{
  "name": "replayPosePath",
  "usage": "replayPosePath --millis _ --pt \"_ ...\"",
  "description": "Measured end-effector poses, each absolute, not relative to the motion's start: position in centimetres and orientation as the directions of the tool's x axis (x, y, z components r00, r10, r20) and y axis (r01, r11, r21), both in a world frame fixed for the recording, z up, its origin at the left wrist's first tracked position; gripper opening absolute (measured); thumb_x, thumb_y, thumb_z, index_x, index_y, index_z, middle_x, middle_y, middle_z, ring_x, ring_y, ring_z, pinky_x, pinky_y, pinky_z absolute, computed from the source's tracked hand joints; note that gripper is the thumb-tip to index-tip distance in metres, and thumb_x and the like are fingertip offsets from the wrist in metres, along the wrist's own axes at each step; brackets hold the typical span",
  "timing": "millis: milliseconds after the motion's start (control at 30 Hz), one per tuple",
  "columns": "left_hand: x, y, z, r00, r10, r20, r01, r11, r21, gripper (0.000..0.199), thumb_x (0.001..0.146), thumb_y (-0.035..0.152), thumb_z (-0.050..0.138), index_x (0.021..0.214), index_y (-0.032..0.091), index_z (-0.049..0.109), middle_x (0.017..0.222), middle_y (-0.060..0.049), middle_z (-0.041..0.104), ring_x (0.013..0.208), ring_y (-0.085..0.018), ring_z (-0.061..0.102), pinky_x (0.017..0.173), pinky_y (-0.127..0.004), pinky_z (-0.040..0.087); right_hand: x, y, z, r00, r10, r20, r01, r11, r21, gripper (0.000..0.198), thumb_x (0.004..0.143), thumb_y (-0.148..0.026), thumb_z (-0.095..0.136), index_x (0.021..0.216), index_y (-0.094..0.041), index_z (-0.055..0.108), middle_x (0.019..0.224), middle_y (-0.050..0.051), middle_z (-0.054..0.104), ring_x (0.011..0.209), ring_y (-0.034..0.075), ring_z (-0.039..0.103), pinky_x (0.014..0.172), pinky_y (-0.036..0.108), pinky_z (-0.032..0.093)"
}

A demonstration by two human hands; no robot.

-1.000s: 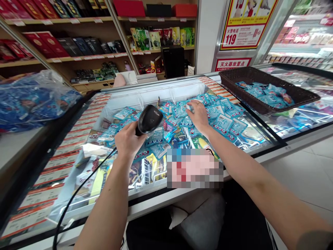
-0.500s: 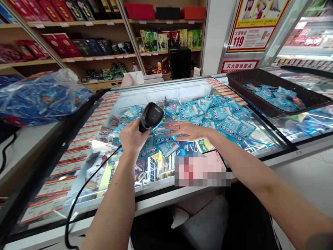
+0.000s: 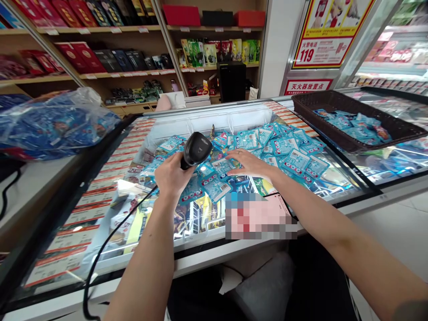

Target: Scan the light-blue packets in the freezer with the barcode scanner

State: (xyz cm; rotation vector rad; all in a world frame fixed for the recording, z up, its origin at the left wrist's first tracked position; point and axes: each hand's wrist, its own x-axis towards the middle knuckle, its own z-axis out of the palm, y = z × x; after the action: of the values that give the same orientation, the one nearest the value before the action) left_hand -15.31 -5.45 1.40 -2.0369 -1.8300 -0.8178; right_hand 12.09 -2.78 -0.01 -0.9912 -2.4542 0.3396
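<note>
The work looks partway along: loose blue packets [image 3: 295, 160] lie strewn over the glass top of the freezer [image 3: 197, 263], and more sit in the brown basket [image 3: 371, 109], though which have been dealt with I cannot tell. The left hand [image 3: 172, 174] is closed round the black scanner [image 3: 198, 149] (its cable [image 3: 85, 294] trailing toward the person), while the right hand [image 3: 249, 165], fingers loosely spread, hangs over the packets, apparently gripping 0 of them.

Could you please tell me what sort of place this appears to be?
It looks like a shop, likely selling food: packaged goods line the shelves, price labels edge a glass-topped display case, and the left hand holds a scanner.
</note>
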Motion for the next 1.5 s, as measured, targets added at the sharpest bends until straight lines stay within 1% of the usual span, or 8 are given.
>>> replayPosePath --millis 167,400,567,733,933,1133,1333,1500 --pt "-15.3 -5.5 1.4 0.024 0.821 0.571 0.979 -0.136 0.154 0.037 0.075 0.048 0.057 0.1 0.022 0.063 0.099 -0.007 0.069 0.092 -0.025 0.062 0.067 -0.03 0.038 12.3 -2.5 0.0 -0.678 0.698 0.23 0.583 0.702 -0.409 0.065 0.08 -0.059 0.057 0.134 -0.025 0.046 0.142 0.006 0.045 0.134 0.027 0.032 0.109 0.046 0.029" --pt "-15.1 -5.5 1.6 0.036 0.818 0.574 0.979 -0.143 0.143 0.039 0.076 0.048 0.057 0.105 0.023 0.063 0.103 -0.006 0.069 0.095 -0.025 0.063 0.067 -0.03 0.038 12.5 -2.0 0.2 -0.679 0.687 0.258 0.532 0.703 -0.471 0.058 0.082 -0.05 0.06 0.134 -0.028 0.046 0.126 0.006 0.057 0.119 0.024 0.046 0.101 0.043 0.036" --pt "-15.2 -5.5 1.6 0.033 0.824 0.565 0.979 -0.142 0.15 0.04 0.076 0.048 0.057 0.106 0.023 0.063 0.105 -0.006 0.069 0.096 -0.026 0.062 0.067 -0.03 0.038 12.5 -2.1 0.0 -0.653 0.712 0.258 0.543 0.677 -0.497 0.058 0.082 -0.043 0.064 0.135 -0.031 0.044 0.123 0.004 0.059 0.117 0.024 0.047 0.099 0.044 0.038" --pt "-15.2 -5.6 1.7 0.034 0.83 0.557 0.98 -0.138 0.145 0.04 0.076 0.048 0.057 0.105 0.023 0.064 0.102 -0.006 0.069 0.093 -0.025 0.063 0.065 -0.03 0.037 12.1 -2.6 0.6 -0.582 0.778 0.236 0.578 0.6 -0.553 0.063 0.078 -0.033 0.069 0.135 -0.027 0.043 0.111 0.005 0.063 0.108 0.024 0.051 0.094 0.043 0.04" --pt "-15.2 -5.6 1.6 0.038 0.832 0.554 0.978 -0.145 0.15 0.039 0.076 0.047 0.056 0.106 0.023 0.063 0.103 -0.006 0.069 0.093 -0.026 0.062 0.066 -0.03 0.038 12.1 -2.3 0.6 -0.497 0.837 0.229 0.589 0.519 -0.62 0.043 0.072 -0.032 0.074 0.111 -0.02 0.061 0.095 0.005 0.063 0.087 0.019 0.056 0.079 0.036 0.044" --pt "-15.2 -5.5 1.5 0.034 0.817 0.576 0.98 -0.14 0.141 0.039 0.076 0.049 0.056 0.104 0.022 0.063 0.102 -0.006 0.069 0.094 -0.026 0.063 0.067 -0.03 0.039 12.5 -1.8 0.4 -0.292 0.899 0.326 0.558 0.437 -0.705 0.032 0.066 -0.034 0.076 0.088 -0.018 0.06 0.078 -0.001 0.059 0.065 0.013 0.051 0.063 0.028 0.042" --pt "-14.9 -5.7 1.6 0.064 0.821 0.567 0.975 -0.172 0.14 0.038 0.076 0.05 0.056 0.101 0.022 0.064 0.099 -0.006 0.069 0.091 -0.025 0.063 0.066 -0.029 0.038 13.3 -0.8 -0.1 -0.051 0.915 0.401 0.562 0.359 -0.746 0.028 0.066 -0.036 0.072 0.083 -0.018 0.058 0.071 -0.002 0.059 0.06 0.012 0.05 0.059 0.026 0.04" --pt "-14.6 -5.8 1.5 0.103 0.819 0.564 0.969 -0.21 0.128 0.037 0.074 0.048 0.058 0.102 0.024 0.063 0.099 -0.004 0.069 0.09 -0.024 0.063 0.065 -0.028 0.038 13.4 -0.6 -0.4 -0.027 0.89 0.455 0.56 0.39 -0.73 0.028 0.068 -0.037 0.071 0.084 -0.019 0.057 0.073 -0.001 0.061 0.06 0.013 0.051 0.061 0.028 0.041"
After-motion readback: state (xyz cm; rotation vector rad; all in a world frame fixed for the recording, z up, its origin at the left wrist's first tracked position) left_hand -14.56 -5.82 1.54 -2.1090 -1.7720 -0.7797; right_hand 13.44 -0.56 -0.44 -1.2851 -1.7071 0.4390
